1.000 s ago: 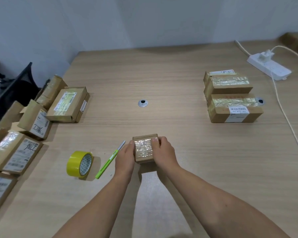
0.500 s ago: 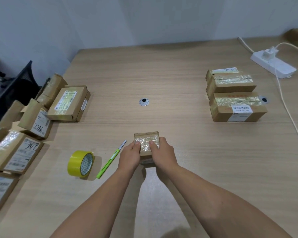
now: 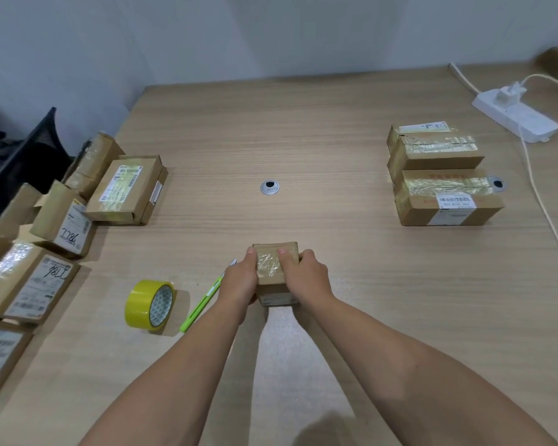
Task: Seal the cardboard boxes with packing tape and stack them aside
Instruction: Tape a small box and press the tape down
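Note:
A small cardboard box (image 3: 273,278) with shiny tape across its top stands on the wooden table near the front middle. My left hand (image 3: 240,281) grips its left side, thumb on the taped top. My right hand (image 3: 306,276) grips its right side, thumb also on the tape. A yellow roll of packing tape (image 3: 150,304) stands on edge to the left. A green utility knife (image 3: 203,302) lies between the roll and my left hand, partly hidden by it. Taped boxes (image 3: 442,178) sit stacked at the right.
Several cardboard boxes (image 3: 126,189) with labels lie along the table's left edge. A white power strip (image 3: 516,119) with a cable trailing down the right side sits at the far right. Two round cable grommets (image 3: 269,187) are set into the table. A black chair stands at left.
The box is tipped slightly, with its near face showing more. Both thumbs have slid further up across the taped top. The view has shifted a little.

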Action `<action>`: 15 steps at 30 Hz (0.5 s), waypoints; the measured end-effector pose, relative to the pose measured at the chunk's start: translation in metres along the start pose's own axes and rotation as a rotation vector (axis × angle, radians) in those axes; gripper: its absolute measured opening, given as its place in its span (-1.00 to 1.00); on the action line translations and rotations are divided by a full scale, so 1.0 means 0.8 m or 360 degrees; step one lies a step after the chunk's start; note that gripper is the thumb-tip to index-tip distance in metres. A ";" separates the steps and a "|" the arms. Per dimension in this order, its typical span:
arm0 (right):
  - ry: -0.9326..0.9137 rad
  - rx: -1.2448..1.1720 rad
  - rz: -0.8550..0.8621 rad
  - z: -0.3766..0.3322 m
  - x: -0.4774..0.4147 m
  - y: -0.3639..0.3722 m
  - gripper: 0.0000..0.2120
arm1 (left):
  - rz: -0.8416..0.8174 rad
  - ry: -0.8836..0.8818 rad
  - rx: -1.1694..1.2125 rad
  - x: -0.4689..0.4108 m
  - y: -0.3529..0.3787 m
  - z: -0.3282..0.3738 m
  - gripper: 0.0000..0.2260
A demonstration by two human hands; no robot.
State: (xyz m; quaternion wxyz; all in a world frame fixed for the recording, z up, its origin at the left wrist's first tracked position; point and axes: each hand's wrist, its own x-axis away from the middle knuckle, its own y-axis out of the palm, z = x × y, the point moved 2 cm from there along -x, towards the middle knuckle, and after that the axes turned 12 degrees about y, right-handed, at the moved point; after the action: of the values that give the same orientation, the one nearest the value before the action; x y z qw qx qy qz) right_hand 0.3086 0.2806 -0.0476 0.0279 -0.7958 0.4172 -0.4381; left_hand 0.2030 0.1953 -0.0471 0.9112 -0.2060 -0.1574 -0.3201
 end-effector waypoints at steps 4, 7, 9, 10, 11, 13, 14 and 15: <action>-0.0026 0.0129 0.0087 -0.004 -0.002 0.004 -0.53 | 0.0055 0.0383 -0.0651 0.000 0.012 0.004 -0.53; -0.0090 0.0118 0.0133 -0.002 -0.005 0.004 -0.66 | 0.0068 0.0495 -0.0791 0.000 0.011 0.007 -0.57; -0.0117 0.0095 0.0139 0.000 -0.006 0.002 -0.69 | 0.0041 0.0475 -0.0796 0.001 0.010 0.007 -0.58; -0.0128 0.0090 0.0142 0.001 -0.007 0.001 -0.70 | 0.0036 0.0442 -0.0758 0.000 0.010 0.008 -0.58; -0.0134 0.0075 0.0143 0.002 -0.008 0.001 -0.70 | 0.0036 0.0386 -0.0687 0.000 0.010 0.007 -0.58; -0.0142 0.0031 0.0143 0.003 -0.009 0.001 -0.70 | 0.0055 0.0252 -0.0512 -0.004 0.009 0.004 -0.59; -0.0144 0.0006 0.0143 0.004 -0.010 0.000 -0.69 | 0.0064 0.0205 -0.0428 -0.006 0.009 0.002 -0.59; -0.0139 -0.0019 0.0138 0.003 -0.009 0.000 -0.68 | 0.0069 0.0171 -0.0369 -0.007 0.008 0.001 -0.59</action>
State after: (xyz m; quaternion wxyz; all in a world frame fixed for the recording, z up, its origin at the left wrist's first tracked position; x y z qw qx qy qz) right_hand 0.3085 0.2849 -0.0544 0.0604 -0.7954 0.4523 -0.3989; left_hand 0.2027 0.2030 -0.0509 0.8951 -0.2959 -0.0658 -0.3269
